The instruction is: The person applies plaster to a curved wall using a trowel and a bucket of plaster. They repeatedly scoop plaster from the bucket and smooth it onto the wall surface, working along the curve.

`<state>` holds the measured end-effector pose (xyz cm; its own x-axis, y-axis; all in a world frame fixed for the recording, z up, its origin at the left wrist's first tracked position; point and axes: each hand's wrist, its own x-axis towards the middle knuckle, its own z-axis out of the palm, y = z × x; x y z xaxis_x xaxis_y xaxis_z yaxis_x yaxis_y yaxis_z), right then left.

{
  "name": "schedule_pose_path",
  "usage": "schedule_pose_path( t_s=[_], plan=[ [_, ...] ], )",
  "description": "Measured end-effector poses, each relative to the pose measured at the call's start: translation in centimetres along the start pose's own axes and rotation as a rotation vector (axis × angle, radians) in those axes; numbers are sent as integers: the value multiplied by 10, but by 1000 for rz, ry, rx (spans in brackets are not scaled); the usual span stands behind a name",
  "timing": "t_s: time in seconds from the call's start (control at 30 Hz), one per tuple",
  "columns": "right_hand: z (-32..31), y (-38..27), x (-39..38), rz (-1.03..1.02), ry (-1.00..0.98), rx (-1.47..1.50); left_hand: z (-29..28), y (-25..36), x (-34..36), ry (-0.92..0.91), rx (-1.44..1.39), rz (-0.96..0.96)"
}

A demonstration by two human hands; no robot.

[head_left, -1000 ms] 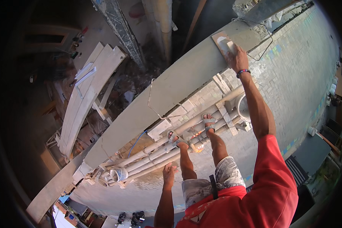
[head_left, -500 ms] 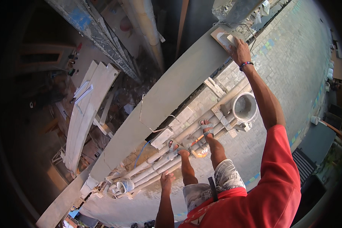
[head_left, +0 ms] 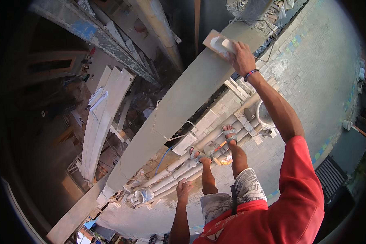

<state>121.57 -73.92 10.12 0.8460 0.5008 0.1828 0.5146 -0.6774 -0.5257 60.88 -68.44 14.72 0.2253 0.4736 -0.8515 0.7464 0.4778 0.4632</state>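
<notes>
My right hand [head_left: 243, 61] grips the handle of a plastering float [head_left: 214, 43]. The float's flat board lies across the upper end of a long, smooth grey plastered beam [head_left: 171, 105], its far corner at the beam's left edge. Lower down, my left hand [head_left: 184, 189] hangs beside the poles with fingers loosely curled and nothing visible in it. A thin bent wire [head_left: 154, 120] loops round the beam's middle.
My sandalled feet stand on a scaffold of long poles [head_left: 166, 179] above paved ground [head_left: 313, 81]. A white bucket [head_left: 263, 118] sits partly behind my right forearm; a smaller bucket [head_left: 144, 195] stands lower left. A bamboo pole [head_left: 160, 28] and pale planks [head_left: 105, 118] rise beyond the beam.
My right hand has moved left and slightly down with the float, across the beam from its right edge towards its left. The whole view has shifted slightly; my left hand still hangs low.
</notes>
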Motion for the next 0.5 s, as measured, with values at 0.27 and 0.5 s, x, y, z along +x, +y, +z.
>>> schedule_pose_path(
  t_s=[0.27,0.5],
  plan=[
    [72,-54,-54,65,-81,45,-17,-52,-8,95,-31,-144],
    [60,-132,-115,-118,-319,300,-27,-53,-11,71,-50,-129]
  ],
)
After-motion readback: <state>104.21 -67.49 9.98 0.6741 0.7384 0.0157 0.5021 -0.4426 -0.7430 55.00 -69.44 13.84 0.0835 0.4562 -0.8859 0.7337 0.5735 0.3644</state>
